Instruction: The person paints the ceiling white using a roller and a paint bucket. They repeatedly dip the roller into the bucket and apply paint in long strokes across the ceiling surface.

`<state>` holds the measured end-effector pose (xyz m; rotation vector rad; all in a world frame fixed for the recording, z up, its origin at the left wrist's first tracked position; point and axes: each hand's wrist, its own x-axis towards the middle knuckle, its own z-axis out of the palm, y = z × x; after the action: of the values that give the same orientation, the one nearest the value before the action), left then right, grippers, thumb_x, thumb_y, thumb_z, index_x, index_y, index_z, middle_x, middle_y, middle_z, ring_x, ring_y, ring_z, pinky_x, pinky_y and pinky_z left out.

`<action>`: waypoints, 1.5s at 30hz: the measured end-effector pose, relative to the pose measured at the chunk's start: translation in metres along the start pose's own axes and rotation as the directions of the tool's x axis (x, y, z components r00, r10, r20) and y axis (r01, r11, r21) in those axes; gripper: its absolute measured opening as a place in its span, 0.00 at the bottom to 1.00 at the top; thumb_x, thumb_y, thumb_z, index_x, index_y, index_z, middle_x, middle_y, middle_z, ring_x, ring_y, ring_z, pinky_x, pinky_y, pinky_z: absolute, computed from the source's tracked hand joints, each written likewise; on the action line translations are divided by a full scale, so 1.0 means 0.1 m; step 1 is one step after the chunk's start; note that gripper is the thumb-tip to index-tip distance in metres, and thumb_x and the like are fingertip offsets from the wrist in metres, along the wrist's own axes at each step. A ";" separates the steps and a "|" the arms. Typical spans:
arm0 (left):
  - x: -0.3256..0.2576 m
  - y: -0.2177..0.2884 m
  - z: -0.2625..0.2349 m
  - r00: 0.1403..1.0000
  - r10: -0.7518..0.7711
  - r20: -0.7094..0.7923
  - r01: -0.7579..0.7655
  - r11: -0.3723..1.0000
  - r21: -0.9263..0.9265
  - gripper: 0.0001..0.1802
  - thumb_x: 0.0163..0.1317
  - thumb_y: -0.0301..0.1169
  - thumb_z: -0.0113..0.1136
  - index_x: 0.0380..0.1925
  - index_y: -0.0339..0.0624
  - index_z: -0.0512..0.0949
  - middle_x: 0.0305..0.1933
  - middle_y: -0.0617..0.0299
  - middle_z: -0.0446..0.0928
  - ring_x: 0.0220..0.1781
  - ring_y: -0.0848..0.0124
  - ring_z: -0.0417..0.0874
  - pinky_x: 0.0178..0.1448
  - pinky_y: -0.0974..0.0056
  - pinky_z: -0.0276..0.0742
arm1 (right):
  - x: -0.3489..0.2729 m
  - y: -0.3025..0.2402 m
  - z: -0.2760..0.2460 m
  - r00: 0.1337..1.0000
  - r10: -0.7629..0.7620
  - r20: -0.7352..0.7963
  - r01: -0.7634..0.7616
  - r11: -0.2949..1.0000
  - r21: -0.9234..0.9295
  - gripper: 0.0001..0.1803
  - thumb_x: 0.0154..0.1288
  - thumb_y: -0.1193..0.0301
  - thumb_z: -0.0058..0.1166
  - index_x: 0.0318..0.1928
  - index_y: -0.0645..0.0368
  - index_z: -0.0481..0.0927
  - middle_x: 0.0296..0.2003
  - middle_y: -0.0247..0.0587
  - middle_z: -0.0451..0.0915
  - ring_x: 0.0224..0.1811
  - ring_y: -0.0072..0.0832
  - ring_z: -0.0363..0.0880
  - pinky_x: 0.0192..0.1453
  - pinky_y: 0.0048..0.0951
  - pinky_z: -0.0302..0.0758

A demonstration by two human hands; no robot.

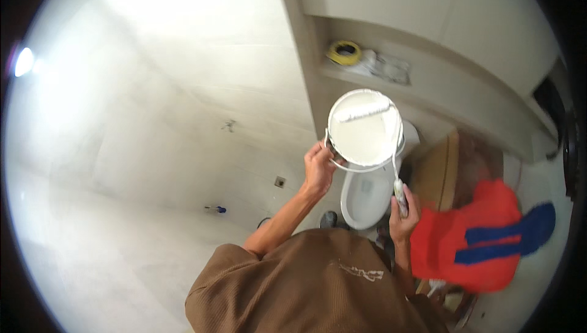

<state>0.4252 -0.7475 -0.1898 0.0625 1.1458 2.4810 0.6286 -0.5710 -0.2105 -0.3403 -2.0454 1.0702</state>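
Observation:
A white bucket of pale paint is held up in front of me, its open top facing me. My left hand grips it at its left side, next to the wire handle. The fingers go partly out of sight behind the wall. A paint roller is in my right hand, fingers wrapped round its grip. Its frame runs up along the bucket's right rim. The white roller sleeve lies across the far part of the bucket's mouth, coated with paint.
Below the bucket stands a white toilet. At right are a cardboard sheet and a red and blue piece. A yellow tape roll sits in the wall niche. A tap sticks out from the pale left wall.

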 end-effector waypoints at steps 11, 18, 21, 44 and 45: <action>-0.52 0.12 0.14 0.918 0.226 -0.326 -0.269 0.959 -0.093 0.03 0.67 0.27 0.56 0.33 0.42 0.74 0.37 0.61 0.73 0.42 0.64 0.78 0.46 0.54 0.81 | 0.61 0.20 -0.10 0.915 -0.090 0.394 -0.089 0.907 0.413 0.20 0.73 0.67 0.57 0.60 0.64 0.80 0.58 0.52 0.81 0.62 0.48 0.78 0.64 0.41 0.75; -0.81 0.22 0.19 0.822 0.344 -0.453 -0.418 0.905 -0.071 0.03 0.64 0.25 0.56 0.33 0.38 0.74 0.43 0.56 0.74 0.48 0.56 0.78 0.55 0.47 0.81 | 0.89 0.08 -0.03 0.864 -0.342 0.368 0.135 0.863 0.487 0.17 0.72 0.70 0.54 0.56 0.65 0.82 0.47 0.54 0.84 0.49 0.50 0.83 0.55 0.43 0.78; -0.80 0.24 0.15 0.777 0.392 -0.493 -0.467 0.884 -0.033 0.03 0.63 0.25 0.57 0.34 0.39 0.74 0.45 0.56 0.74 0.50 0.56 0.78 0.57 0.45 0.80 | 1.00 0.04 0.05 0.827 -0.409 0.387 0.199 0.855 0.479 0.17 0.70 0.72 0.54 0.55 0.65 0.82 0.44 0.57 0.83 0.45 0.54 0.83 0.51 0.45 0.78; -0.26 -0.32 -0.12 0.581 0.581 -0.570 -0.664 0.743 0.080 0.06 0.66 0.31 0.57 0.31 0.44 0.72 0.53 0.57 0.74 0.60 0.56 0.73 0.63 0.42 0.76 | 1.36 1.03 1.16 0.679 -0.451 0.579 -0.139 0.696 0.705 0.21 0.60 0.73 0.68 0.54 0.63 0.82 0.33 0.37 0.83 0.29 0.20 0.81 0.35 0.24 0.79; -0.25 -0.34 -0.10 0.573 0.569 -0.590 -0.664 0.744 0.073 0.05 0.65 0.31 0.57 0.33 0.43 0.72 0.53 0.57 0.73 0.61 0.55 0.73 0.64 0.42 0.76 | 1.41 1.05 1.17 0.654 -0.457 0.603 -0.153 0.701 0.697 0.22 0.59 0.73 0.68 0.54 0.63 0.82 0.33 0.38 0.83 0.29 0.19 0.81 0.34 0.24 0.78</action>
<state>0.4580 -0.7446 -0.2183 -0.4623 1.3090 3.3808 0.4373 -0.4974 -0.2585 0.8386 -2.0273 1.9962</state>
